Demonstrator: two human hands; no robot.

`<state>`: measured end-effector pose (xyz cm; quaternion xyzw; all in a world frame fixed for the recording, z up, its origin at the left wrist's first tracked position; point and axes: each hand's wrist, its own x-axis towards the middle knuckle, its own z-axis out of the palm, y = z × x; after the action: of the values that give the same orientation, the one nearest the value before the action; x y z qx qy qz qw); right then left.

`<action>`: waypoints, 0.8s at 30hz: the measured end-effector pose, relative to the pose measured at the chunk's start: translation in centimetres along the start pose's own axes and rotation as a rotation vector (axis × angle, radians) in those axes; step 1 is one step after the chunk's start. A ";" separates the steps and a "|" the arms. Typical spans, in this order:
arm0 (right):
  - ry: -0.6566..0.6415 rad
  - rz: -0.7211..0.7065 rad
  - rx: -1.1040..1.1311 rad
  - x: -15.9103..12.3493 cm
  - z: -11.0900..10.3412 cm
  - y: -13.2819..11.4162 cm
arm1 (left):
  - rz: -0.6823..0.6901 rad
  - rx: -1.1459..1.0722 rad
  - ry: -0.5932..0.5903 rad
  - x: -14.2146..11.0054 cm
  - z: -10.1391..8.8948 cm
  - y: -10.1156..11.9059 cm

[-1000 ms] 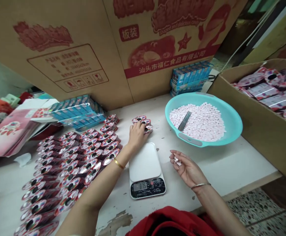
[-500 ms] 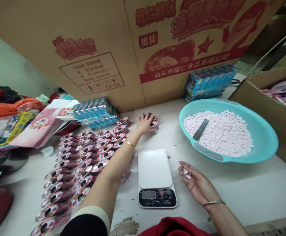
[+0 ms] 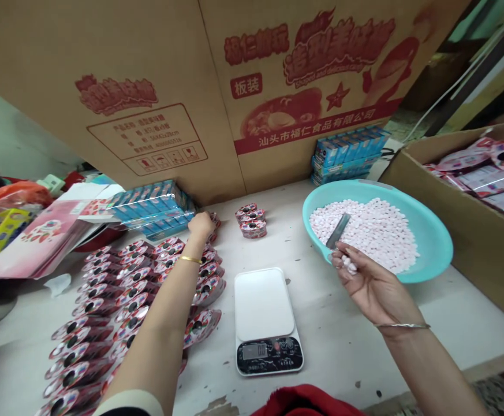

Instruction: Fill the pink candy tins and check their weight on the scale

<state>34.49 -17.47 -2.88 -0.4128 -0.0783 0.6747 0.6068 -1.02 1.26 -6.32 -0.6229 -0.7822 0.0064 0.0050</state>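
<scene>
The small pale pieces [image 3: 349, 266] are in my right hand [image 3: 366, 283], caught between my curled fingertips; the fingers cover some of them, so I can't count them. That hand is at the near edge of the turquoise bowl [image 3: 436, 240], hiding part of its rim. More such pieces are heaped inside, with a dark flat scoop [image 3: 338, 230] lying on them, its lower end close to my fingers.

My left hand [image 3: 201, 224] is at the far end of the packet rows, over a shiny red-and-pink packet [image 3: 214, 226]. I see only the back of my hand; the fingers are tucked out of sight, so I can't tell whether they grip it. My forearm covers many of the packets in the rows [image 3: 98, 289], and the nearest ones run off the bottom edge.

Between my arms sits the white scale [image 3: 264, 303], its pan bare, the digits on its display too faint to read surely. Behind it stand three packets [image 3: 252, 222] close together. Blue boxes [image 3: 152, 202] in clear wrap sit beyond my left hand, partly covered by it. The big printed carton [image 3: 217, 86] behind is cut off at the top, and the open carton [image 3: 463, 237] of packets at the right edge.
</scene>
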 end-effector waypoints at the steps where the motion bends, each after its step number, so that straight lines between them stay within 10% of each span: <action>1: -0.002 0.003 -0.001 -0.1 -0.1 0.1 | 0.014 -0.002 0.019 -0.1 -0.5 0.3; 8: -0.059 0.150 -0.072 -2.5 -1.3 3.3 | 0.431 -0.110 0.264 -7.5 -5.1 1.9; 13: -0.067 0.241 -0.099 -3.5 -1.9 5.1 | 0.791 -0.154 -0.028 -18.8 -4.7 3.8; 19: -0.126 0.237 -0.136 -4.3 -1.6 5.7 | 0.812 -0.174 -0.032 -23.2 -1.4 3.9; 24: -0.121 0.216 -0.181 -4.9 -2.0 5.6 | 0.661 -0.434 0.099 -23.7 -2.7 0.6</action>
<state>31.23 -23.96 -5.30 -0.4304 -0.1301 0.7499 0.4853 4.95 -21.71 -3.65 -0.8272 -0.5217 -0.1876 -0.0915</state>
